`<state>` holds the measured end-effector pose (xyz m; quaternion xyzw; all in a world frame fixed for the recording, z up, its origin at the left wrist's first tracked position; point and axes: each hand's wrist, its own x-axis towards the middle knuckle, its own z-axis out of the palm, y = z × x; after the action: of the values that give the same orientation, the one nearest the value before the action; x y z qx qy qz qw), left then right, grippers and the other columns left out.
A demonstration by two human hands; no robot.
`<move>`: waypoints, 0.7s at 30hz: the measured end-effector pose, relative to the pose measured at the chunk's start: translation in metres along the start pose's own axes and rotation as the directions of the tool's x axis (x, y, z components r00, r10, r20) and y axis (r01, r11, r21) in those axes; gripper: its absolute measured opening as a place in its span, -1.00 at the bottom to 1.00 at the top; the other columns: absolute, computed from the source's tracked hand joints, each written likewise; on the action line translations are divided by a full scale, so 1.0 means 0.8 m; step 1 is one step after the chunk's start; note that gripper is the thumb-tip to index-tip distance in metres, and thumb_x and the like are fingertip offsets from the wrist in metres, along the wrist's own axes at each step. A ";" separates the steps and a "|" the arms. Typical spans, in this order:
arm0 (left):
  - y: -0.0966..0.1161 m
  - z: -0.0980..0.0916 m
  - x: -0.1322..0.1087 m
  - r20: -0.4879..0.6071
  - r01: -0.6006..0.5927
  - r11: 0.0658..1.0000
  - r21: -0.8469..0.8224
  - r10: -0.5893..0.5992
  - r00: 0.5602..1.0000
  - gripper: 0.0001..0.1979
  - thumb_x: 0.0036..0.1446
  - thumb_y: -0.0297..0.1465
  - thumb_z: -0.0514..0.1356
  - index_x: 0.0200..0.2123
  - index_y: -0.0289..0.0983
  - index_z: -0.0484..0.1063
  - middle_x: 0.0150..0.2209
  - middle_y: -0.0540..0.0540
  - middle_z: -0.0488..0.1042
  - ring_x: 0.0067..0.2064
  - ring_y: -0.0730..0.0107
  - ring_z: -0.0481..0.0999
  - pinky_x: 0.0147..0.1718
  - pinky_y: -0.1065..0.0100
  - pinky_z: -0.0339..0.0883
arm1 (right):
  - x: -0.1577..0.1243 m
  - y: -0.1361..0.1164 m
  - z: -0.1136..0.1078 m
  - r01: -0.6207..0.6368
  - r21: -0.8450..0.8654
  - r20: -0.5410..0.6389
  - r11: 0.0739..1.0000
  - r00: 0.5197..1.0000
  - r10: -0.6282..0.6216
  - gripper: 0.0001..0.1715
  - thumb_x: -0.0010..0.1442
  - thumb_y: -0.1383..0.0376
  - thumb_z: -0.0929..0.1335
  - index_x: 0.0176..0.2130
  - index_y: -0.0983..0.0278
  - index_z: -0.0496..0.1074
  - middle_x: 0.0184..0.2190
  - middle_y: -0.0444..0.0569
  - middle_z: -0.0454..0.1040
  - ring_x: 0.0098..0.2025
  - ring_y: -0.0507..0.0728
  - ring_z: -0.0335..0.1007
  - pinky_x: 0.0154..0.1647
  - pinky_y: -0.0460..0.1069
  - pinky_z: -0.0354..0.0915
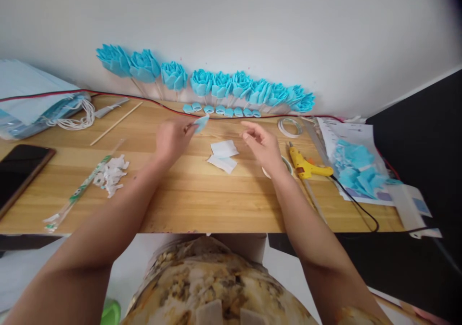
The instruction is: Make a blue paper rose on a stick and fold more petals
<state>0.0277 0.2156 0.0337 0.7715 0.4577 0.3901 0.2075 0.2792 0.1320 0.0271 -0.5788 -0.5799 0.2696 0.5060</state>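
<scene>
My left hand (175, 137) pinches a small light-blue petal-like piece (201, 123) between thumb and fingers, above the wooden table. To the right, my right hand (263, 144) hovers with thumb and fingers apart and nothing visible in it. Between the hands, two pale rectangular pieces (224, 154) lie overlapping on the table. Just beyond them sits a row of small rolled blue pieces (220, 109). Behind that, several blue paper-like roses (202, 82) on thin sticks lean against the wall. A roll of tape (288, 166) is partly hidden by my right wrist.
Right of my hands lie a yellow glue gun (306, 165), a tape roll (289, 127) and a bag of blue pieces (357, 166). On the left are a phone (25, 173), white scraps (112, 173), a wooden stick (116, 123) and blue sheets (32, 94). A red-black cable (144, 98) crosses the back.
</scene>
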 end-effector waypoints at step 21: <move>-0.031 -0.009 0.012 0.144 0.136 0.989 -0.061 -0.126 0.981 -0.69 0.10 -0.30 0.24 -0.14 -0.30 0.65 -0.38 -0.12 0.58 -0.39 0.33 0.42 -0.36 0.34 0.20 | 0.007 0.015 0.019 0.097 -0.473 0.102 0.876 0.993 -0.055 -0.92 0.19 0.34 0.34 -0.32 0.22 0.48 -0.31 -0.02 0.58 -0.24 0.18 0.46 -0.15 0.08 0.31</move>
<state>0.0112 0.2357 0.0250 0.7574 0.4779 0.3362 0.2914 0.2717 0.1436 0.0125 -0.6503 -0.6718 0.1228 0.3328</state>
